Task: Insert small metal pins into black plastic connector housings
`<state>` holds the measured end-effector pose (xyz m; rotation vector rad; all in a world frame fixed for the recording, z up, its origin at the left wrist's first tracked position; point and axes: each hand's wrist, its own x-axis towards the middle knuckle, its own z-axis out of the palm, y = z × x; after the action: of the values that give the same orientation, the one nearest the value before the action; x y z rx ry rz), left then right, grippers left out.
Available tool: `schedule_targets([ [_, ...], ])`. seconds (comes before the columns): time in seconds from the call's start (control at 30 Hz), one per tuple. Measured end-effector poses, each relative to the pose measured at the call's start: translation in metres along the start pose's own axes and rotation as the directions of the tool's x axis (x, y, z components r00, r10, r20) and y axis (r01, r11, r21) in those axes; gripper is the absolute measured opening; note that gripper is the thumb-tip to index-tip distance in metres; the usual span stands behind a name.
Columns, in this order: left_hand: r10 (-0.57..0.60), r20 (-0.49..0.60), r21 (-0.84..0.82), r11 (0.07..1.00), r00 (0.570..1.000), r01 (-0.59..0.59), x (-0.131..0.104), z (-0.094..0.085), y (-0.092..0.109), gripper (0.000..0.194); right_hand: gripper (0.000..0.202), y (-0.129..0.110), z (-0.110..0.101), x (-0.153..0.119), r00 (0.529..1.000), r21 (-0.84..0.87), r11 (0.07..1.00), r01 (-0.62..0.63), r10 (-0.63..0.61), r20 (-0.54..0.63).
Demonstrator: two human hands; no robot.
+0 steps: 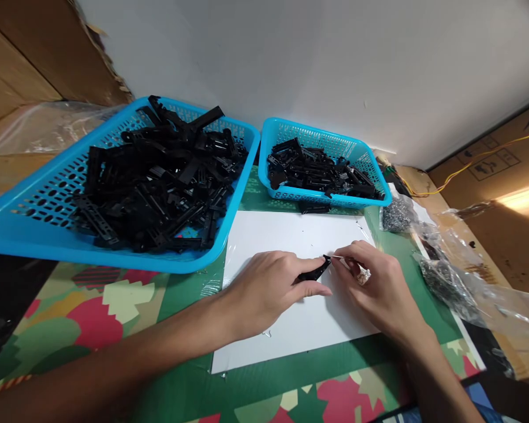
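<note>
Over a white sheet [247, 346], my left hand [271, 285] grips a small, narrow black plastic part [316, 272] between thumb and forefinger. Just to the right, my right hand [379, 282] pinches a thin, light-coloured metal pin [337, 257]. The pin's tip meets the upper right end of the black part; whether it sits inside a hole is too small to tell. Below the right fingers, a little clump of shiny silvery bits [362, 275] shows, partly covered by the hand.
A large blue basket [203, 261] heaped with black plastic parts stands at left. Behind the sheet is a smaller blue basket [335, 200] of similar pieces, with a loose black part [315, 209] before it. Plastic bags of small metal pieces [397, 216] lie at right, near a yellow wire [449, 176].
</note>
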<state>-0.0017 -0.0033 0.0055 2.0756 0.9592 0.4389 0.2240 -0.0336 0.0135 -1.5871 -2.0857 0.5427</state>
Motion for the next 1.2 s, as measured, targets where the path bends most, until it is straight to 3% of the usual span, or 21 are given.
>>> schedule_targets([
  [0.17, -0.020, 0.015, -0.080, 0.997, 1.000, 0.022, 0.001, 0.000, -0.001, 0.035, 0.009, -0.003, 0.007, 0.000, 0.998, -0.112, 0.994, -0.011, 0.005, -0.056],
  [0.37, -0.099, 0.011, -0.310, 0.946, 0.995, 0.098, 0.001, 0.003, -0.004, 0.038, 0.007, -0.002, 0.002, -0.002, 0.994, -0.021, 0.998, -0.051, 0.049, -0.101],
  [0.57, -0.119, 0.004, -0.367, 0.923, 0.993, 0.112, 0.000, 0.005, -0.006, 0.040, 0.012, 0.000, 0.000, -0.002, 0.992, 0.098, 0.988, -0.122, 0.125, -0.030],
  [0.7, -0.126, -0.047, -0.356, 0.929, 0.991, 0.101, 0.000, 0.002, -0.004, 0.042, 0.013, 0.003, 0.000, 0.000, 0.986, 0.090, 0.984, -0.155, 0.160, -0.048],
  [0.9, -0.133, -0.110, -0.419, 0.905, 0.985, 0.076, 0.002, -0.002, 0.000, 0.023, 0.015, 0.011, 0.001, 0.008, 0.980, 0.063, 0.978, -0.201, 0.200, 0.015],
  [1.1, -0.105, -0.137, -0.424, 0.905, 0.985, 0.038, 0.002, -0.002, 0.002, 0.023, 0.012, 0.008, -0.002, 0.013, 0.985, 0.037, 0.991, -0.132, 0.127, 0.120],
  [1.2, -0.107, -0.135, -0.445, 0.895, 0.985, 0.036, 0.002, -0.001, 0.001, 0.025, 0.012, -0.001, -0.007, 0.010, 0.988, 0.143, 0.987, -0.073, 0.052, 0.144],
])
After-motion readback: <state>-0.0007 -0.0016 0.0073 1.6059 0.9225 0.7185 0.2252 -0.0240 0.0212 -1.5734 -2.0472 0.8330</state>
